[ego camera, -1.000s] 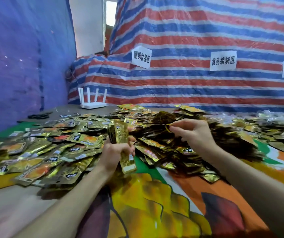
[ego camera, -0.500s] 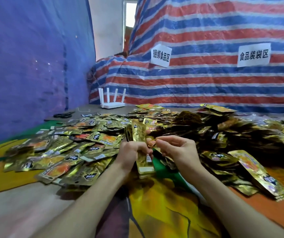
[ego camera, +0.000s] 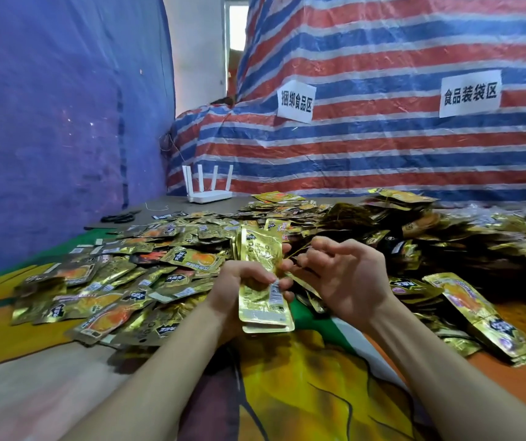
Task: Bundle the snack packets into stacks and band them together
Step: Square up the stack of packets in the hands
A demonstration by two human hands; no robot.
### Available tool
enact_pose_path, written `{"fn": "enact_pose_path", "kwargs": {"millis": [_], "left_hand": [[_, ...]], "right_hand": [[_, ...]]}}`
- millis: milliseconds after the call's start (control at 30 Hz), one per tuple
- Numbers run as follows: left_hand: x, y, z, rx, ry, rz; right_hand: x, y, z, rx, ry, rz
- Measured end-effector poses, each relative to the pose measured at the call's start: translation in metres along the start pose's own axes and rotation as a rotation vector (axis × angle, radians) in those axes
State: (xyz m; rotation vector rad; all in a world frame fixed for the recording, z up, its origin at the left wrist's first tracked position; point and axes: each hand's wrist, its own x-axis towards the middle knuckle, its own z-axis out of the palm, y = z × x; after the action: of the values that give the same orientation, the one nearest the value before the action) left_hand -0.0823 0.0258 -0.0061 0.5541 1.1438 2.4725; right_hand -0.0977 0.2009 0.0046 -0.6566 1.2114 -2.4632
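Crinkly gold foil everywhere; flat rectangular loose packets (ego camera: 191, 259) lie heaped across a glossy printed cloth (ego camera: 303, 383), with a woven striped tarp (ego camera: 382, 160) behind. The stack (ego camera: 263, 281) is held upright over the cloth in front of the heap, shiny backs out, barcode showing, edges roughly squared; the left hand (ego camera: 239, 288) wraps round its middle; the right hand (ego camera: 344, 278) sits just beside it, fingers curled, pinching what looks like a thin yellow rubber band (ego camera: 298, 252).

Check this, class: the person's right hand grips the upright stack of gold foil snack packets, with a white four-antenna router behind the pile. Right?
Wrong hand: the head view shows the left hand gripping the upright stack of gold foil snack packets. The white four-antenna router is behind the loose packet pile.
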Motion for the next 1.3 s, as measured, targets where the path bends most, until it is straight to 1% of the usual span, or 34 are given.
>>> {"fn": "enact_pose_path", "kwargs": {"millis": [100,167,267,367,400,433,467,500,533,567,600,667,700,800,867,1033,1100,1167,1233,1300], "left_hand": [[0.002,0.0,-0.001,-0.014,-0.019,-0.01],[0.002,0.001,-0.002,-0.009,-0.005,-0.015],[0.002,0.001,-0.004,-0.023,0.01,-0.059],[0.0,0.001,-0.003,0.06,0.083,-0.098],[0.0,0.0,-0.002,0.112,0.134,-0.109],[0.002,-0.002,-0.001,0.178,0.225,-0.109],[0.004,-0.003,-0.003,0.256,0.37,-0.091],[0.007,-0.005,-0.008,0.304,0.55,-0.031],[0.011,-0.006,-0.012,0.301,0.715,0.071],[0.015,-0.007,-0.016,0.268,0.821,0.189],[0.018,-0.007,-0.019,0.223,0.859,0.304],[0.021,-0.006,-0.019,0.186,0.866,0.518],[0.02,-0.005,-0.015,0.193,0.863,0.59],[0.019,-0.004,-0.01,0.148,0.869,0.649],[0.022,-0.005,-0.011,0.074,0.864,0.632],[0.023,-0.007,-0.005,-0.056,0.842,0.543],[0.021,-0.007,-0.004,-0.112,0.829,0.44],[0.019,-0.008,-0.003,-0.157,0.764,0.325],[0.02,-0.009,-0.001,-0.15,0.688,0.268],[0.022,-0.009,-0.001,-0.099,0.664,0.256]], "right_hand": [[0.002,-0.001,0.0,0.021,0.093,-0.131],[0.004,-0.002,0.001,0.033,0.13,-0.173],[0.005,0.0,0.002,-0.023,0.117,-0.137],[0.004,0.005,0.004,-0.198,0.117,-0.111],[0.003,0.006,0.004,-0.293,0.122,-0.121],[0.002,0.007,0.004,-0.408,0.134,-0.132],[0.001,0.008,0.003,-0.518,0.15,-0.135],[-0.001,0.01,0.004,-0.6,0.167,-0.129],[-0.002,0.013,0.005,-0.65,0.185,-0.118],[-0.003,0.017,0.009,-0.68,0.207,-0.109],[-0.003,0.022,0.013,-0.703,0.227,-0.103],[-0.002,0.032,0.023,-0.743,0.252,-0.101],[-0.001,0.036,0.027,-0.779,0.258,-0.111],[-0.002,0.042,0.033,-0.961,0.288,-0.193],[-0.004,0.044,0.035,-1.02,0.304,-0.235],[-0.005,0.052,0.038,-1.08,0.318,-0.304],[-0.004,0.054,0.038,-1.092,0.317,-0.333],[-0.003,0.053,0.037,-1.088,0.32,-0.343],[-0.004,0.051,0.034,-1.058,0.317,-0.332],[-0.004,0.051,0.032,-1.048,0.306,-0.324]]}}
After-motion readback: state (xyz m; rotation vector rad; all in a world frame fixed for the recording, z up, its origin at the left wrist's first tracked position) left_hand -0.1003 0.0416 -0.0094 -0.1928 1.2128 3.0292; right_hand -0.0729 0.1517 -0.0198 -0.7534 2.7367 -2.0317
